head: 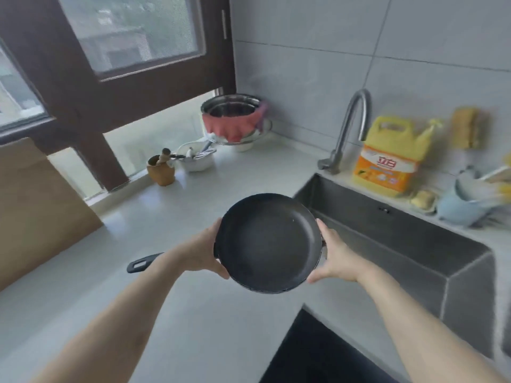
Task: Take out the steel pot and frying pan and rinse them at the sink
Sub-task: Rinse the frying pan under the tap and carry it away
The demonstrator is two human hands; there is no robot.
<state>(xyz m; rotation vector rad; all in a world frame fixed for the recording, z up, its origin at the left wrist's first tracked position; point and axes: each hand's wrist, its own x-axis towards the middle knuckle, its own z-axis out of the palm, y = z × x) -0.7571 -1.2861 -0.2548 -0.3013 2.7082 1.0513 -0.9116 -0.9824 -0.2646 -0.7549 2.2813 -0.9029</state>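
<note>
You hold the frying pan (267, 242) in the air between both hands, above the white counter (193, 313) and just left of the steel sink (414, 244). Your left hand (203, 251) grips the pan's left rim, thumb on the near edge and fingers hidden behind the pan. Your right hand (336, 258) grips the right rim, thumb along the near side and fingers curled round the far side. The pan tilts toward you, so its dark inside faces the camera. Its black handle (143, 264) points left, passing behind your left wrist, and neither hand touches it.

The sink's basin lies open to the right of the pan, with the curved tap (349, 128) standing at its far left corner. A yellow detergent jug (392, 156) stands on the ledge just right of the tap. At the far end of the counter, by the window (132, 31), sits a stack of steel bowls (232, 106) with a pink cloth (232, 127) draped over the rim; it may include the steel pot, but the blur keeps you from telling. A white bowl of utensils (195, 160) and a tan mortar (161, 170) sit left of that stack.
</note>
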